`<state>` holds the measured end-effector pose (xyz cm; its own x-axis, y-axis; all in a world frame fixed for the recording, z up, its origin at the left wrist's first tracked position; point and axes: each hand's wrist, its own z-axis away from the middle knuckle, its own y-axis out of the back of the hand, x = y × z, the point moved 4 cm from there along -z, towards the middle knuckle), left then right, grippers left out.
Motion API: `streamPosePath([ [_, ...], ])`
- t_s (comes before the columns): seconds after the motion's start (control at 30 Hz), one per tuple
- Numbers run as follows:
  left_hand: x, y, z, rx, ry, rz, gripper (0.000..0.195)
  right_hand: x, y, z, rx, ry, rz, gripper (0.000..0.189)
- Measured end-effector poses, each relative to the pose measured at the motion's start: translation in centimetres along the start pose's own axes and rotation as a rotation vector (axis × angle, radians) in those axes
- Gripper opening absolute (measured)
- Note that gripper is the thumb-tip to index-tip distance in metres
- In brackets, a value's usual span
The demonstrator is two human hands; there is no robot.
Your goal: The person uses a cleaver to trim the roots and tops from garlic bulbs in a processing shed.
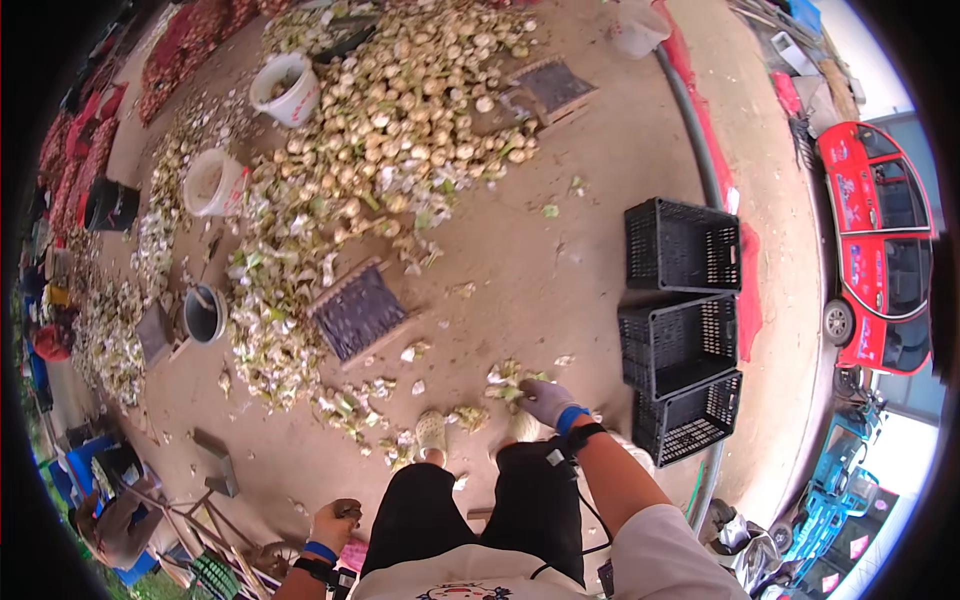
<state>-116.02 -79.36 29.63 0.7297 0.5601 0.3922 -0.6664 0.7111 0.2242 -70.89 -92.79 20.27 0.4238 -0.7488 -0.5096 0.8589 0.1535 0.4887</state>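
Observation:
My right hand (550, 402), in a pale glove with a blue band at the wrist, reaches down beside my right shoe. Its fingertips meet a small clump of garlic leaves and husks (508, 381); whether they grip any of it is hidden. My left hand (335, 523) is low on the left, beside my left knee, with its fingers curled. Something dark shows at those fingertips, too unclear to name. Pale clogs (431, 433) are on my feet, with more garlic scraps (470, 418) between them. Ahead lies a low stool with a dark woven seat (360, 311).
Three black plastic crates (681, 244) line the right side. A large heap of garlic bulbs (420, 97) spreads ahead, with white buckets (289, 90) and a grey bucket (204, 315) around it. Another woven stool (553, 88) stands farther off. A red vehicle (874, 247) is at far right.

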Motion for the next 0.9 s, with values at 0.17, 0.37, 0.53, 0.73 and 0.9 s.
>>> streamPosePath([
  [0.17, 11.7, -4.0, -3.1, -0.051, -0.029, 0.059, 0.022, 9.5, 12.2, -0.5, 0.228, -0.211, -0.134, 0.035],
  [0.37, 22.7, -6.2, -11.2, 0.124, 0.021, -0.025, 0.023, 20.5, 23.3, -12.0, 0.217, -0.527, -0.566, 0.038],
  [0.53, 32.5, -7.8, -16.4, 0.021, 0.015, -0.992, 0.023, 21.1, 32.6, -27.4, 0.292, -0.425, -0.346, 0.034],
  [0.73, 38.0, -6.0, -31.2, -0.080, -0.036, -1.362, 0.018, 16.9, 41.9, -49.7, 0.486, -0.230, -0.824, 0.037],
  [0.9, 35.8, -5.6, -47.4, -0.081, 0.049, -1.471, 0.016, 12.1, 43.7, -65.6, 0.641, -0.269, -1.287, 0.035],
])
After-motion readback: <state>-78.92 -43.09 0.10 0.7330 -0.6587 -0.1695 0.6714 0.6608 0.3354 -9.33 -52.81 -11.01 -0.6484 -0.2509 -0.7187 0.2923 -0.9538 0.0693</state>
